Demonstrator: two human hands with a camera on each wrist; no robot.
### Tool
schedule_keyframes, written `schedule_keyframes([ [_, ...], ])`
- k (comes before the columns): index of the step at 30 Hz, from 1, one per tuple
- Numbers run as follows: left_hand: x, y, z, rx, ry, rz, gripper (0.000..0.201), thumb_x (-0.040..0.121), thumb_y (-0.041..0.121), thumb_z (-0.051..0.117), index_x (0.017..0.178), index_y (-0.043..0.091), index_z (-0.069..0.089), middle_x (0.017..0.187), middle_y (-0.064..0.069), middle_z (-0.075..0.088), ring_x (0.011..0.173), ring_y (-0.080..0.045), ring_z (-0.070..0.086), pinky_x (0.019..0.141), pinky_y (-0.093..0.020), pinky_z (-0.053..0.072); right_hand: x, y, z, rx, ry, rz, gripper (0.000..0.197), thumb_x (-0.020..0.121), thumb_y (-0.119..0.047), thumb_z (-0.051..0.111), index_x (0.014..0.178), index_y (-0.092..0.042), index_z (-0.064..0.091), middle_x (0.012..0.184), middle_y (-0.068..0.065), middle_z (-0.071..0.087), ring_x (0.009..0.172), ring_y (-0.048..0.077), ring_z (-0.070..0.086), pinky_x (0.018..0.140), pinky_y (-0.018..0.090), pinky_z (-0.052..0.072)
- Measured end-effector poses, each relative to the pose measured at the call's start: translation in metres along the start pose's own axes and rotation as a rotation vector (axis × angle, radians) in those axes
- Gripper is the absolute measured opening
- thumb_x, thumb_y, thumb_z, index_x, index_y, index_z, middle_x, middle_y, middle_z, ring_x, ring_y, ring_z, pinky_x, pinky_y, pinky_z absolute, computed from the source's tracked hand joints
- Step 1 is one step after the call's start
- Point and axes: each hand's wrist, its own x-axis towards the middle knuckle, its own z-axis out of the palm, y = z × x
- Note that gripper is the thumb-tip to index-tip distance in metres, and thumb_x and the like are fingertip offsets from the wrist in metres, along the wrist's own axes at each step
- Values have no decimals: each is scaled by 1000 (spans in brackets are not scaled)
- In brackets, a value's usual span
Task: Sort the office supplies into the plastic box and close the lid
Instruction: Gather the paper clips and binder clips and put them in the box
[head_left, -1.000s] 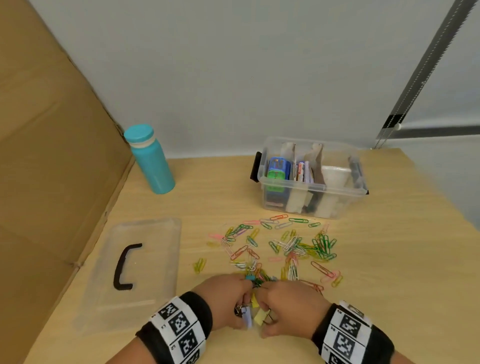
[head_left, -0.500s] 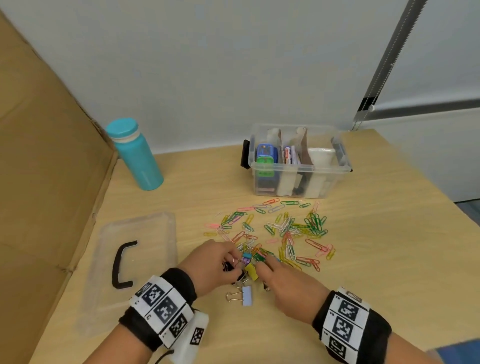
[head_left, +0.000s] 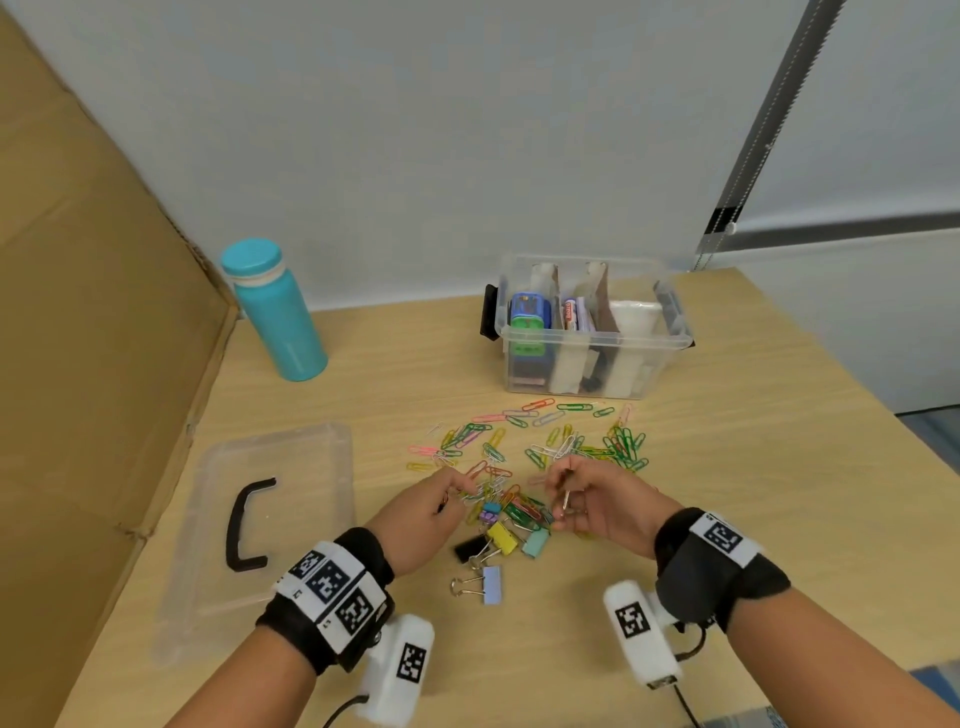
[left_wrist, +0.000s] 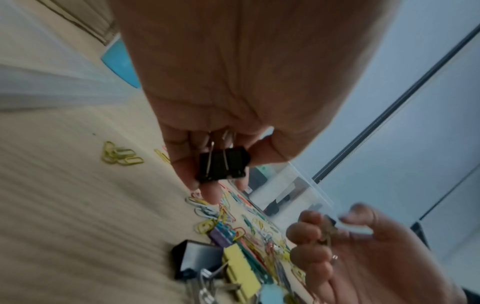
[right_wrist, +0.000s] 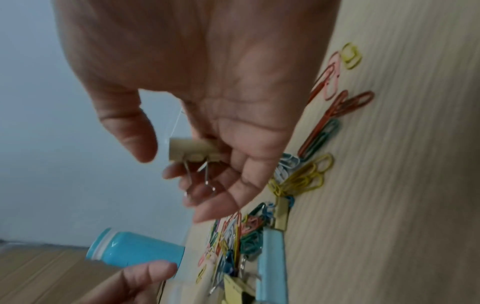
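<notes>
Coloured paper clips (head_left: 550, 447) lie scattered on the wooden table in front of the clear plastic box (head_left: 675, 340), which holds several supplies. A small pile of binder clips (head_left: 501, 538) sits between my hands. My left hand (head_left: 441, 501) holds a black binder clip (left_wrist: 222, 164) in its curled fingers. My right hand (head_left: 571, 499) holds a cream binder clip (right_wrist: 193, 152) against its fingers, wire handles hanging down. The clear lid (head_left: 270, 519) with a black handle lies at the left.
A teal bottle (head_left: 275, 312) stands at the back left beside a cardboard wall (head_left: 93, 338). A lilac binder clip (head_left: 488, 584) lies apart, nearer me. The table's right edge (head_left: 883, 415) drops to the floor.
Both hands have lifted from the binder-clip pile and parted, each with a clip in it. The head view has shifted, so the box and bottle sit further back.
</notes>
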Motion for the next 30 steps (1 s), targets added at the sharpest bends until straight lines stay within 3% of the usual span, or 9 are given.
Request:
schedule_keyframes([
  [2,0,2,3,46,1,-28,20,97,23,37,112,23,50,67,2,45,68,-17,46,73,-41,48,2,1,4,-162,73,-26,23,89,-17,55,68,-14,47,64,2,44,52,15,42,55,28,43],
  [5,-1,7,7,158,-18,-16,14,91,28,51,104,23,53,67,5,47,60,-12,43,60,-27,38,2,5,10,-757,137,-156,37,91,-30,60,58,-21,46,55,-4,42,48,12,39,53,25,40],
  [8,-2,13,8,384,-54,9,26,86,31,62,109,21,55,82,-1,56,69,-13,44,53,-18,30,1,13,17,-1342,110,-176,30,83,-45,65,78,-19,51,71,-3,54,63,12,48,61,28,43],
  [11,-2,15,11,454,-72,-7,31,86,27,63,115,20,55,106,-4,61,83,-20,51,64,-20,33,1,20,26,-1674,152,-101,44,81,-55,60,102,-19,48,91,2,59,73,18,50,65,33,44],
  [18,2,12,17,472,-85,-52,26,87,25,60,112,19,58,108,-3,61,89,-18,54,75,-25,40,-1,26,34,-1825,161,-131,44,91,-45,49,118,-12,41,115,9,56,93,30,62,66,32,41],
  [21,4,11,20,500,-87,-78,23,85,21,60,108,17,60,112,-3,61,96,-20,58,82,-29,46,-2,30,37,-1900,162,-127,43,92,-39,46,124,-10,39,121,10,50,92,32,62,62,32,39],
  [24,5,14,23,546,-89,-99,26,84,22,61,108,13,58,114,-6,52,97,-24,58,79,-29,46,-3,31,38,-1913,165,-114,39,93,-33,44,125,-11,40,127,11,41,86,32,62,49,29,31],
  [27,5,14,26,569,-98,-112,31,84,22,59,112,11,53,118,-7,45,97,-26,59,80,-31,49,-4,32,37,-1894,167,-89,35,93,-31,43,122,-11,40,130,12,36,77,32,59,52,30,33],
  [30,5,11,28,518,-85,-89,33,85,19,57,117,14,49,119,-6,44,97,-26,59,77,-30,47,-3,33,35,-1847,191,-78,37,94,-28,43,126,-11,37,133,10,37,87,34,62,44,28,22],
])
